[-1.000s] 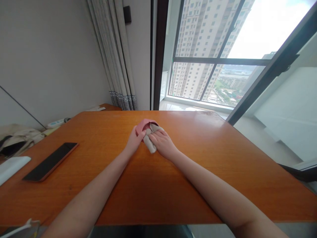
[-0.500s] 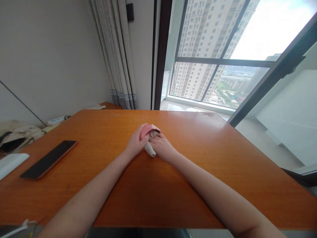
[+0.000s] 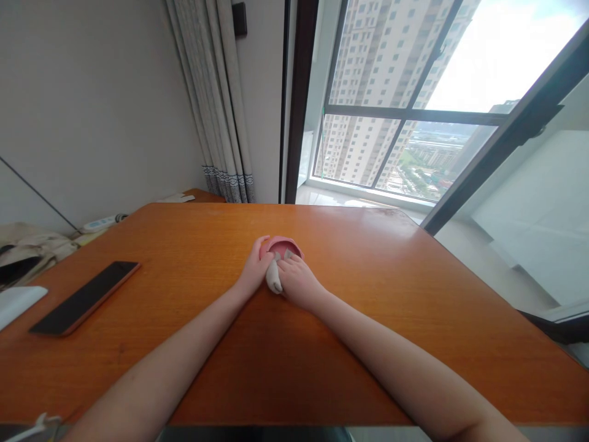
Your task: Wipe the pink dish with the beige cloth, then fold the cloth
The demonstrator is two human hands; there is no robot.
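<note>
Pink cloth [image 3: 281, 245] with grey cloth [image 3: 273, 279]: table [image 3: 414, 294] centre. Left hand [image 3: 254, 268] and right hand [image 3: 298, 279] pinch both. Phone [image 3: 83, 298] at 9 o'clock.

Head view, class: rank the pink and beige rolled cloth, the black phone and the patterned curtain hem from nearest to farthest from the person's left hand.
1. Pink and beige rolled cloth: touching the left hand.
2. Black phone: far left on the table.
3. Patterned curtain hem: beyond the table's far edge.

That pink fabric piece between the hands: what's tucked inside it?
A pale beige cloth pokes out of the pink piece, pressed in by the right hand. The left hand grips the edge. The fingers hide how deep the cloth goes.
</note>
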